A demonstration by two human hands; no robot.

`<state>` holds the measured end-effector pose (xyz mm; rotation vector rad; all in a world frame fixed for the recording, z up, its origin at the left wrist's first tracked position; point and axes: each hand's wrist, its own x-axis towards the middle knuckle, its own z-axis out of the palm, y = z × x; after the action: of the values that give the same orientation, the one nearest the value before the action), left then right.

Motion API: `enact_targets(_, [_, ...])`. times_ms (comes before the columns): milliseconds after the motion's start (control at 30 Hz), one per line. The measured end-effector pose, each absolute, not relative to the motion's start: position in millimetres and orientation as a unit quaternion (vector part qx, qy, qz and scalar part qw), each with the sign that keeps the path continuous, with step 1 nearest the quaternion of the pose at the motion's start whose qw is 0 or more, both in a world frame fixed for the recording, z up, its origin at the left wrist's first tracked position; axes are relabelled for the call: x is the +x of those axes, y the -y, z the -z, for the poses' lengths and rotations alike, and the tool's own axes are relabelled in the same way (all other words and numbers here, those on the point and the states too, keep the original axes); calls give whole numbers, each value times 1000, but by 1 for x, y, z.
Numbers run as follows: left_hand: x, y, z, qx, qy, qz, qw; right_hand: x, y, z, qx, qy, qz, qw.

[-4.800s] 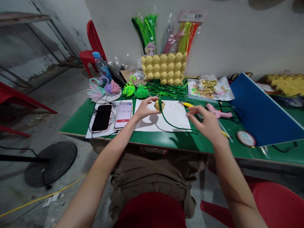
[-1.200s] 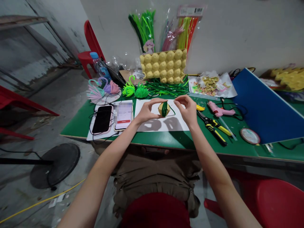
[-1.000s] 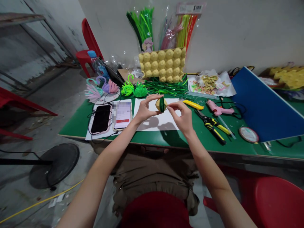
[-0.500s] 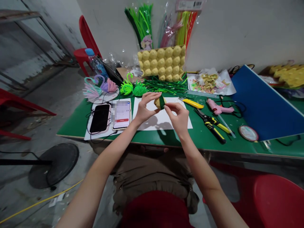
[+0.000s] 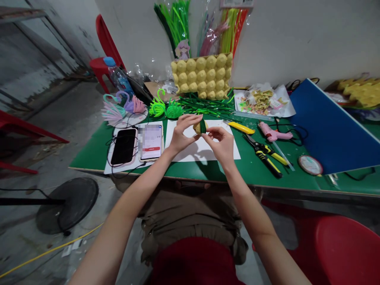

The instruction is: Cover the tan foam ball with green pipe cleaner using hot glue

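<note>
Your left hand [image 5: 181, 134] grips a small yellow cup piece [image 5: 197, 127] between thumb and fingers, holding it above the far edge of the white paper sheet [image 5: 208, 152] at the middle of the green table [image 5: 243, 174]. A dark green pipe cleaner [image 5: 202, 126] is wound around the piece. Your right hand [image 5: 221, 142] sits just beside the left, on its right and slightly nearer; its thumb and forefinger are pinched together on the pipe cleaner at the right side of the piece.

Left of the paper lie two phones [image 5: 122, 146], side by side on a second sheet, with cables around them. Right of the paper, from near to far: yellow-handled cutters [image 5: 265, 156], a yellow utility knife [image 5: 241, 127], and a pink glue gun [image 5: 271, 133]. A blue board [image 5: 329, 134] lies further right.

At the far side, a yellow egg tray [image 5: 202, 77] leans against the wall, with loose green pipe cleaners [image 5: 204, 107] on the table just in front of it
</note>
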<state>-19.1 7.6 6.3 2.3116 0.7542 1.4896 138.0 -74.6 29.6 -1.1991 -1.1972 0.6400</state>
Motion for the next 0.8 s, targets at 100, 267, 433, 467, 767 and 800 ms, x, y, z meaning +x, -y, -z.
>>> enact_targets(100, [-19,-9,-4,802,-242,-528,140,138,74,-28,-520,532,-267,613])
enact_targets(267, [-18,-11,-1,806,-229,-533,117,136,74,-26,-507,531,-250,631])
enact_targets(433, [-18,-11,0,805,-222,-537,119,133,75,-25,-501,525,-243,644])
enact_targets(467, [-18,-11,0,805,-223,-536,121,133,75,-25,-500,524,-242,646])
enact_targets(767, [-18,-11,0,802,-236,-532,134,134,74,-24,-500,527,-245,642])
enact_targets(800, [-18,-12,0,802,-231,-534,133,134,74,-23,-499,527,-244,643])
